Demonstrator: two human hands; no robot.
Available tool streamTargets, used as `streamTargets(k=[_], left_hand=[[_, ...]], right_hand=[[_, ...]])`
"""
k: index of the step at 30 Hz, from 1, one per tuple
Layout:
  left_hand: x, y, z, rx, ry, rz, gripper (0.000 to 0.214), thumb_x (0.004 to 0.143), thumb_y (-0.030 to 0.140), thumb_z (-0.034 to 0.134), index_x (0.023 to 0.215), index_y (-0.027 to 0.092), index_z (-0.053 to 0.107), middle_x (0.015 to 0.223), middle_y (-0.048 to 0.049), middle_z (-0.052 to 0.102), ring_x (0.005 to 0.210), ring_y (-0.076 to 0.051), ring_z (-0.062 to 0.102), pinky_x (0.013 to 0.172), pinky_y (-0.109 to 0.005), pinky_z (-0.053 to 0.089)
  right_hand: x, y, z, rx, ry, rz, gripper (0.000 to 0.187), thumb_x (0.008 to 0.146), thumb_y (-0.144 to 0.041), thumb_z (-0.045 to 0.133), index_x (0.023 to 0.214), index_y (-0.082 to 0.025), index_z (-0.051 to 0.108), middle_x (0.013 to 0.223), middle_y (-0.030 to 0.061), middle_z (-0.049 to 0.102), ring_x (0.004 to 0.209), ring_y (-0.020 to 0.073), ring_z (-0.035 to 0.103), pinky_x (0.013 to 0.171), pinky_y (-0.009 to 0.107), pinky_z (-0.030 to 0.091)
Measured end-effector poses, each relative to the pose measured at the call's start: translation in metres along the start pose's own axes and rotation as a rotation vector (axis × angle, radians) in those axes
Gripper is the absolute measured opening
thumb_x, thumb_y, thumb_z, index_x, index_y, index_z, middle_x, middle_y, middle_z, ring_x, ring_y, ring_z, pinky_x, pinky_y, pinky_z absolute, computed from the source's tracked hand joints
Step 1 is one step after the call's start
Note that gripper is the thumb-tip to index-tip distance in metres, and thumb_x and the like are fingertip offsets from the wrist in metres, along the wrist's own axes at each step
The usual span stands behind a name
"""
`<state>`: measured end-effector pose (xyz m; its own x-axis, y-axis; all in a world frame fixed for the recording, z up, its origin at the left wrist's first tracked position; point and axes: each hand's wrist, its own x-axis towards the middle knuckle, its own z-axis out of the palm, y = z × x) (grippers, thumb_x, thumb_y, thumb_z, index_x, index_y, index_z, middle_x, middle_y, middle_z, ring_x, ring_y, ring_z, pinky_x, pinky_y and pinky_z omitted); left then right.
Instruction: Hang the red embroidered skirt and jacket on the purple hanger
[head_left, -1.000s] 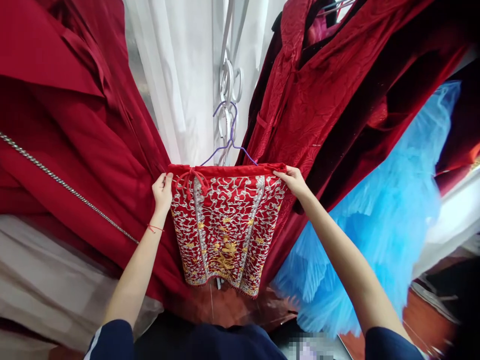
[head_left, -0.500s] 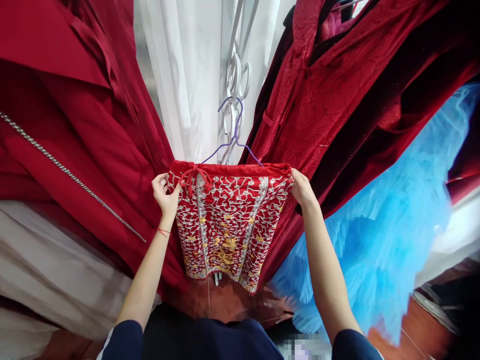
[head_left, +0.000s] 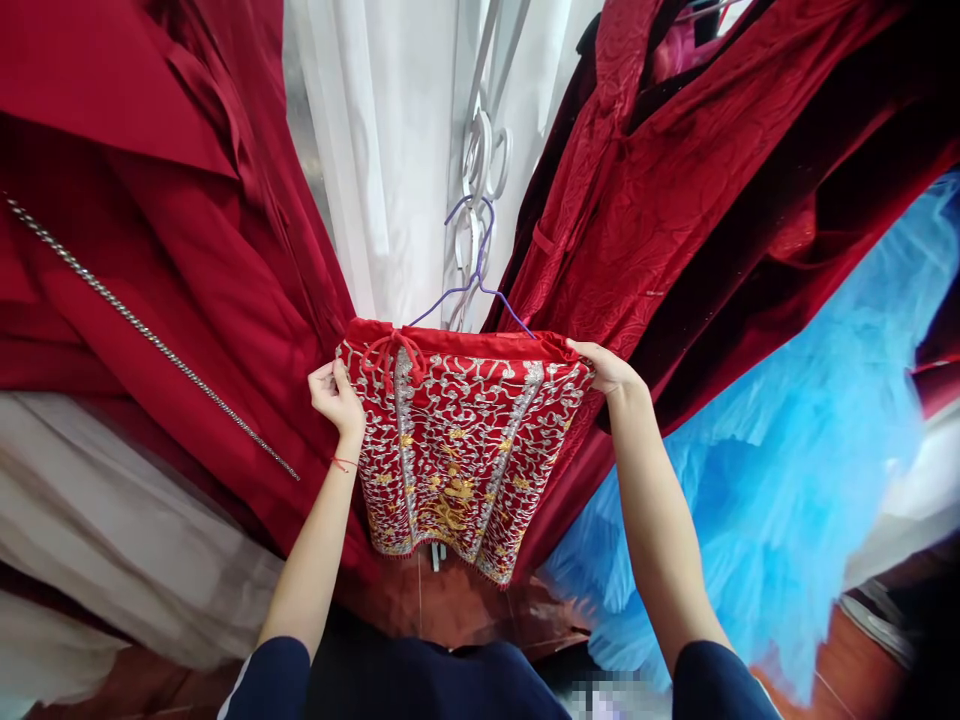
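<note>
Beyond dark blue sleeves, a person holds a red embroidered skirt by its upper corners, the left hand pinching the side edge just below the waistband, the right hand clamped on the band's opposite end. The skirt hangs between and below both grips, its tied bow near the left. Behind its top rises a purple hanger, then white rings and white drapery.
</note>
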<state>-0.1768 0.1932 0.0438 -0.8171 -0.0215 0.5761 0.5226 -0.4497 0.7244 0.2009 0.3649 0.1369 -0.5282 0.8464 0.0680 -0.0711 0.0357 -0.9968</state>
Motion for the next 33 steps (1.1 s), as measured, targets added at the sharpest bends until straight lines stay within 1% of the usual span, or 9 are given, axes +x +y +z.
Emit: streamTargets(k=[4, 9, 15, 19, 22, 25, 28, 30, 33], left_hand=[[0.003, 0.005, -0.001, -0.010, 0.037, 0.001, 0.018, 0.091, 0.034, 0.056, 0.088, 0.017, 0.051, 0.080, -0.0016, 0.060, 0.076, -0.012, 0.063, 0.076, -0.027, 0.051], [0.013, 0.004, -0.005, -0.054, -0.045, -0.030, 0.020, 0.088, 0.036, 0.059, 0.086, 0.017, 0.050, 0.077, -0.0003, 0.059, 0.071, -0.010, 0.062, 0.071, -0.025, 0.050], [0.034, -0.006, -0.011, -0.131, -0.199, -0.222, 0.031, 0.079, 0.044, 0.069, 0.079, 0.016, 0.054, 0.067, 0.0034, 0.057, 0.060, -0.008, 0.054, 0.062, -0.020, 0.044], [0.048, -0.013, -0.015, -0.266, -0.422, -0.509, 0.038, 0.070, 0.050, 0.076, 0.076, 0.016, 0.058, 0.067, 0.0032, 0.060, 0.058, -0.008, 0.054, 0.062, -0.021, 0.045], [0.056, -0.010, -0.016, -0.309, -0.565, -0.551, 0.040, 0.069, 0.053, 0.077, 0.083, 0.018, 0.063, 0.076, -0.0008, 0.067, 0.069, -0.012, 0.061, 0.069, -0.023, 0.049], [0.065, 0.005, -0.010, -0.232, -0.668, -0.452, 0.048, 0.073, 0.061, 0.070, 0.091, 0.017, 0.070, 0.086, -0.0055, 0.072, 0.083, -0.018, 0.066, 0.077, -0.027, 0.051], [0.079, 0.026, 0.003, -0.099, -0.879, -0.398, 0.053, 0.069, 0.060, 0.074, 0.093, 0.014, 0.074, 0.081, -0.0062, 0.074, 0.078, -0.021, 0.067, 0.071, -0.029, 0.053], [0.090, 0.039, 0.010, -0.035, -0.997, -0.434, 0.050, 0.065, 0.056, 0.079, 0.091, 0.013, 0.075, 0.075, -0.0056, 0.074, 0.065, -0.019, 0.066, 0.060, -0.028, 0.052], [0.101, 0.051, 0.013, -0.032, -1.091, -0.538, 0.045, 0.062, 0.048, 0.084, 0.088, 0.012, 0.076, 0.076, -0.0084, 0.075, 0.061, -0.019, 0.067, 0.056, -0.028, 0.054]], right_hand=[[-0.001, 0.000, 0.009, 0.006, 0.046, -0.084, 0.040, 0.054, -0.046, 0.088, 0.064, -0.022, 0.058, 0.056, -0.0056, 0.062, 0.045, 0.0111, 0.053, 0.049, 0.026, 0.045], [-0.006, 0.015, 0.027, -0.085, 0.306, -0.434, 0.041, 0.067, -0.054, 0.077, 0.062, -0.022, 0.052, 0.055, -0.0064, 0.051, 0.048, 0.0101, 0.045, 0.051, 0.025, 0.038], [0.000, 0.038, 0.062, -0.394, 0.980, -0.784, 0.039, 0.086, -0.057, 0.056, 0.070, -0.022, 0.057, 0.074, 0.0025, 0.059, 0.079, 0.0204, 0.056, 0.081, 0.038, 0.045], [0.007, 0.048, 0.081, -0.595, 1.359, -0.801, 0.042, 0.095, -0.055, 0.041, 0.073, -0.023, 0.056, 0.083, 0.0083, 0.062, 0.093, 0.0271, 0.056, 0.098, 0.053, 0.035], [0.003, 0.044, 0.073, -0.611, 1.173, -0.773, 0.045, 0.096, -0.058, 0.037, 0.073, -0.023, 0.055, 0.081, 0.0080, 0.061, 0.088, 0.0265, 0.057, 0.092, 0.049, 0.041], [-0.010, 0.028, 0.048, -0.536, 0.648, -0.701, 0.045, 0.093, -0.061, 0.040, 0.081, -0.022, 0.061, 0.081, 0.0051, 0.064, 0.083, 0.0230, 0.061, 0.082, 0.040, 0.048], [-0.023, 0.003, 0.024, -0.444, 0.170, -0.554, 0.041, 0.077, -0.057, 0.069, 0.102, -0.024, 0.065, 0.096, 0.0023, 0.070, 0.088, 0.0217, 0.064, 0.082, 0.035, 0.052], [-0.027, -0.012, 0.013, -0.417, -0.001, -0.428, 0.049, 0.065, -0.051, 0.082, 0.104, -0.024, 0.068, 0.097, 0.0017, 0.072, 0.087, 0.0219, 0.066, 0.080, 0.034, 0.054], [-0.026, -0.021, 0.009, -0.408, -0.062, -0.293, 0.040, 0.061, -0.050, 0.084, 0.087, -0.021, 0.073, 0.080, 0.0015, 0.073, 0.071, 0.0198, 0.066, 0.068, 0.032, 0.054]])
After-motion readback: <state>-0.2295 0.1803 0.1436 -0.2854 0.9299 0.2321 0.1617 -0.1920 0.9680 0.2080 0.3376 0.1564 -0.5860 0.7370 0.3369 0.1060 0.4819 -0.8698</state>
